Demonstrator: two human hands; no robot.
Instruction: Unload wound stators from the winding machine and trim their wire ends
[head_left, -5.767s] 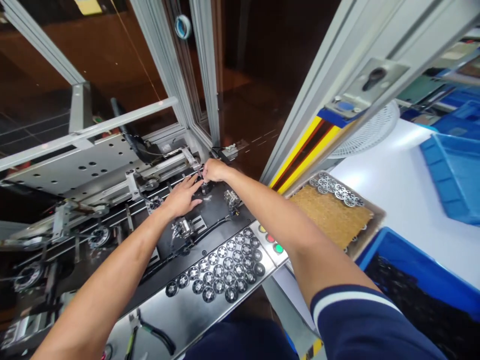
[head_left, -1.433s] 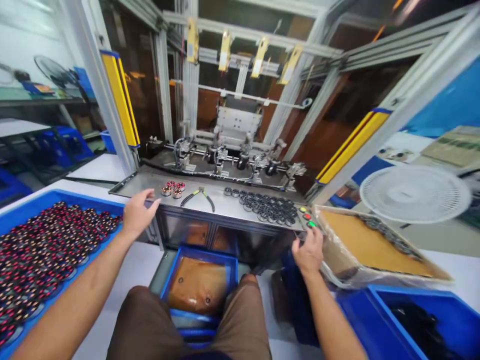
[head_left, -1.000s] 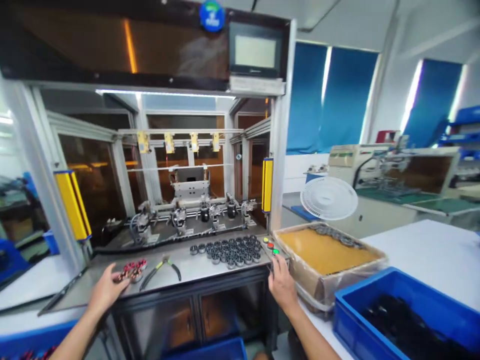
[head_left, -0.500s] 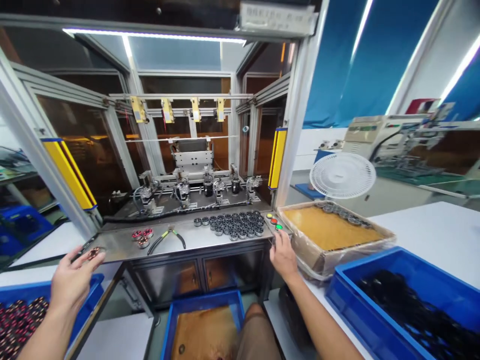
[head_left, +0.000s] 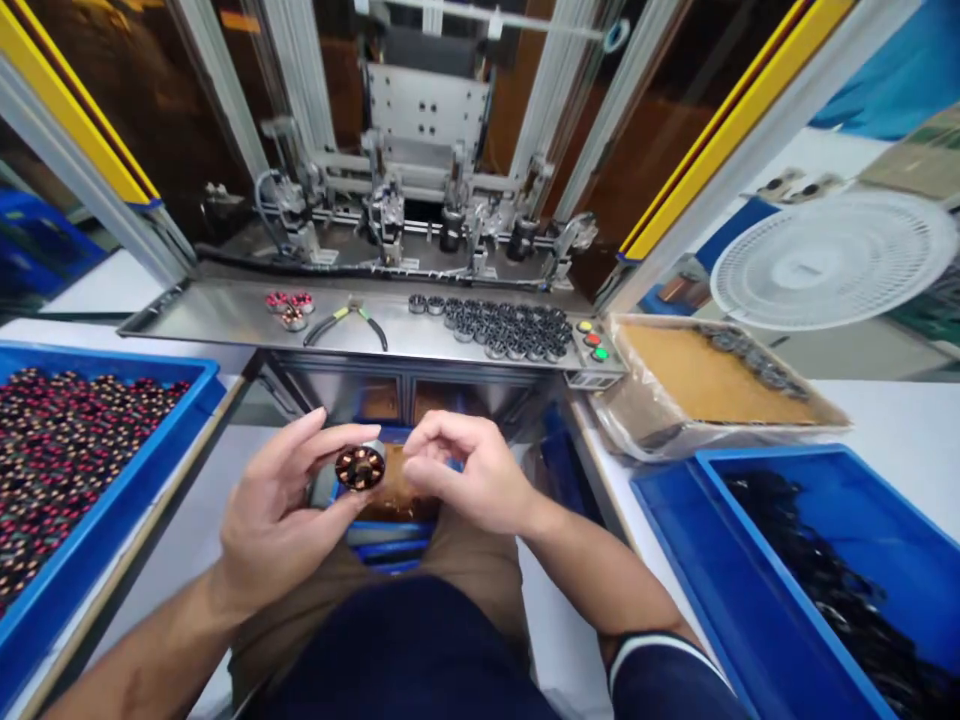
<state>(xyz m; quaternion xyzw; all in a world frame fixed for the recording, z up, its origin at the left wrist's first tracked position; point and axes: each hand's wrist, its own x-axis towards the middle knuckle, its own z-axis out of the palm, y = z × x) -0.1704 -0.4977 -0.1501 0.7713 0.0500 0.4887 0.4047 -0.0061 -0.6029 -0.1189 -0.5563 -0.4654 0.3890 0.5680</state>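
My left hand (head_left: 281,505) holds a round motor stator (head_left: 361,467) with copper windings between thumb and fingers, in front of my body. Its wound face is turned toward me. Just right of it is my right hand (head_left: 476,470), apart from the stator, with fingers curled and thumb close to the index finger. Whether anything small sits between those fingertips I cannot make out. On the metal ledge (head_left: 202,325) ahead lie a few red and copper stators (head_left: 293,317), a pair of pliers (head_left: 349,318) with spread handles, and several dark rings (head_left: 514,328) in rows.
A blue bin (head_left: 202,375) full of wound stators stands at left. At right are a plastic-lined carton (head_left: 652,375) and a blue bin (head_left: 892,500) of black parts. Machine fixtures (head_left: 388,222) stand behind the ledge; yellow, red and green buttons (head_left: 592,340) are at its right end.
My left hand has brought the stator from the left to the middle. My right hand has moved from beside the buttons to near the stator. The view has tilted down.
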